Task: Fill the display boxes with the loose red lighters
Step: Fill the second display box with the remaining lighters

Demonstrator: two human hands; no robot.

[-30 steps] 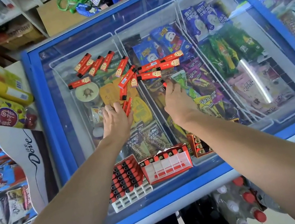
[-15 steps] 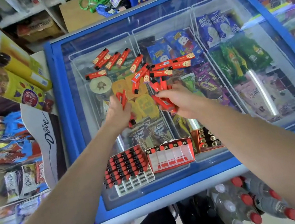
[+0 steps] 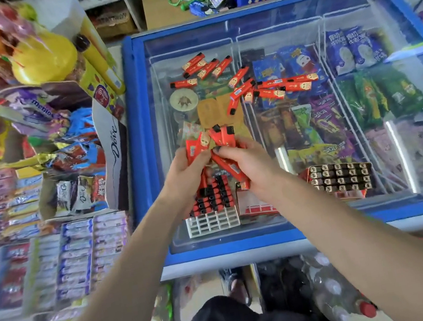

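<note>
Several loose red lighters [image 3: 241, 90] lie scattered on the glass lid of a blue chest freezer [image 3: 140, 133]. My left hand [image 3: 187, 176] grips a few red lighters [image 3: 195, 147] above the near part of the lid. My right hand [image 3: 250, 164] grips another bunch of red lighters [image 3: 224, 136], touching the left hand's bunch. Below my hands stands a white display box [image 3: 212, 221], mostly filled with lighters. A red display box [image 3: 255, 206] beside it is largely hidden by my right wrist. A third box [image 3: 340, 175] of dark-topped lighters sits to the right.
Ice cream packets fill the freezer baskets under the glass. Snack and chocolate racks [image 3: 74, 190] crowd the left side, with a Dove carton [image 3: 113, 146] against the freezer. Bottles [image 3: 338, 293] stand on the floor below the front edge.
Both hands picked lighters off the glass and drew back toward me, coming together over the display boxes. The camera view shifted left and down.
</note>
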